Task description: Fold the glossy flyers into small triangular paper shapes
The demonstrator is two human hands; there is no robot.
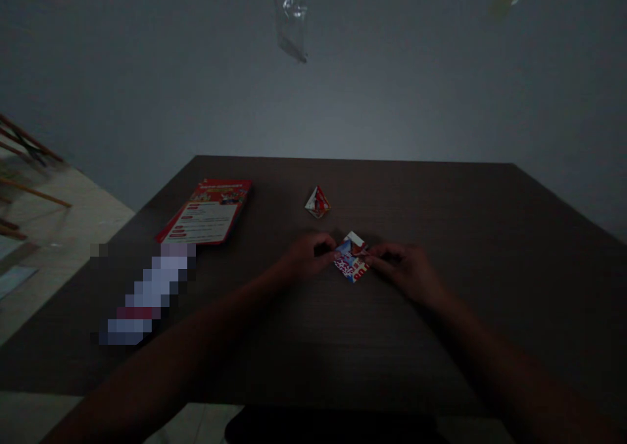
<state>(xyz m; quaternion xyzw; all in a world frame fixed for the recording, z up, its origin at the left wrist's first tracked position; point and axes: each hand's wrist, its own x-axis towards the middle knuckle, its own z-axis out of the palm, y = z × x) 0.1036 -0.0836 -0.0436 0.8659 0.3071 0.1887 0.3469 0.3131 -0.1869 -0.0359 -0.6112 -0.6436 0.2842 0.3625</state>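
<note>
A small diamond-shaped piece of folded paper (pixel 351 269), printed in red, blue and white, is held between my two hands over the dark table. My left hand (pixel 313 253) pinches its left corner between thumb and fingers. At the opposite corner, my right hand (pixel 404 266) grips the paper in the same way. Just beyond my left hand stands a small folded paper shape (pixel 318 202) in red and white, pointed at the top, with neither hand touching it.
A stack of red-and-white printed leaflets (pixel 208 215) lies at the table's left side. Nearer me is a pixelated object (pixel 151 294). The brown table (pixel 416 196) meets a grey wall, where a clear plastic bag (pixel 292 19) hangs. Wooden furniture (pixel 34 186) stands on the floor at left.
</note>
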